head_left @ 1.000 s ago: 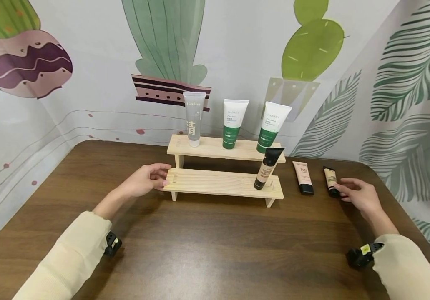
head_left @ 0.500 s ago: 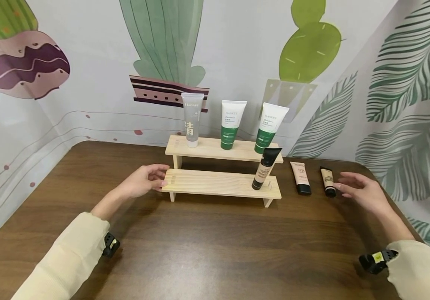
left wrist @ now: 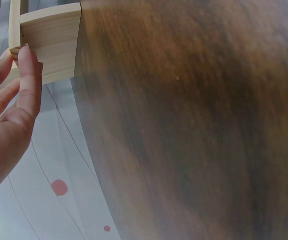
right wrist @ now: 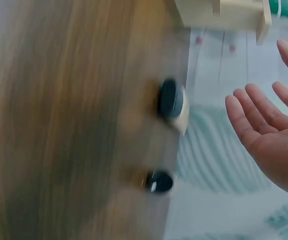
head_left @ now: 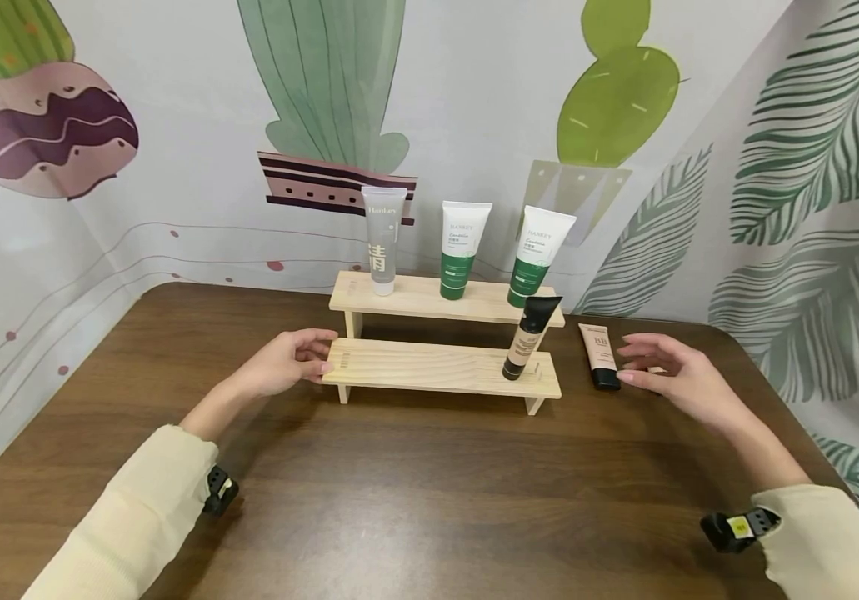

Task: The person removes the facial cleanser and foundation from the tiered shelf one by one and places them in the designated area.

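Note:
At the left end of the two-tier wooden stand (head_left: 429, 364), my left hand (head_left: 279, 362) pinches the lower board between thumb and fingers. The left wrist view shows the fingertips on that board's edge, beside the stand's side panel (left wrist: 51, 45). My right hand (head_left: 687, 383), fingers spread and slightly bent, hovers just right of a pink BB cream tube (head_left: 598, 354) lying on the table. Nothing is in its grasp. Beneath it a small black-capped tube (right wrist: 158, 181) lies mostly hidden in the head view. A black-and-beige tube (head_left: 528, 337) stands tilted on the lower board's right end.
On the upper board stand a grey translucent tube (head_left: 382, 242) and two white-and-green tubes, one in the middle (head_left: 459, 258) and one at the right (head_left: 537, 258). The brown table (head_left: 399, 492) meets a cactus-printed cloth (head_left: 197, 167) at the back.
My right hand has let go of the small black-capped tube, drawn slightly back, then moved left over it toward the BB cream tube. My left hand keeps its place on the stand.

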{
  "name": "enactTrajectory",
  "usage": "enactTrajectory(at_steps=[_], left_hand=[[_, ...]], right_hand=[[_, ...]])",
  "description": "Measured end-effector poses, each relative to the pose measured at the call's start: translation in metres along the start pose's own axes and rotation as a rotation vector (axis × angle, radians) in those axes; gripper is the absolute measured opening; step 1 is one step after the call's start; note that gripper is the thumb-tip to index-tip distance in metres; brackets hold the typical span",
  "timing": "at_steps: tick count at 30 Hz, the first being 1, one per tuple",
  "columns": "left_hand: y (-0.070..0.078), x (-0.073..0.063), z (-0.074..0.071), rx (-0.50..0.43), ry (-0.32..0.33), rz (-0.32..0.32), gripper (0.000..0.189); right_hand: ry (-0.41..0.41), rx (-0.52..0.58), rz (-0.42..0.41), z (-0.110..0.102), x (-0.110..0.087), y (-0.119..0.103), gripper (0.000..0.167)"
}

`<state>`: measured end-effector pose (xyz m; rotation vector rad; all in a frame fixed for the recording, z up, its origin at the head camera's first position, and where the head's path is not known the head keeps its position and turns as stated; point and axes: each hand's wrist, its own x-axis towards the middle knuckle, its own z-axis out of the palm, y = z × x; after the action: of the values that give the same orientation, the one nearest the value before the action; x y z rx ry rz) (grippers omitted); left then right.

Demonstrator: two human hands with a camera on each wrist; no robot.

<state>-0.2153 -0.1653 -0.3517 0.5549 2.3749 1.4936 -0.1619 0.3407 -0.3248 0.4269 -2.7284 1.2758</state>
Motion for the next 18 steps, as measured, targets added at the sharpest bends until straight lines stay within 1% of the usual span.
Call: enactTrajectory(at_steps=[5,11,18], left_hand=[[-0.001,0.000,0.000,0.003,0.004,-0.006,0.046],[-0.002,0.001,0.000,0.007,0.009,-0.004,0.045],[-0.001,0.001,0.000,0.008,0.014,-0.008,0.046]], right_hand=[[-0.041,0.074,-0.075,0.022,0.009,-0.018,0.042],[-0.088,0.199,-0.102,0.047,0.018,-0.029,0.045],[-0.064,0.345,-0.188,0.077,0.025,-0.037,0.048]])
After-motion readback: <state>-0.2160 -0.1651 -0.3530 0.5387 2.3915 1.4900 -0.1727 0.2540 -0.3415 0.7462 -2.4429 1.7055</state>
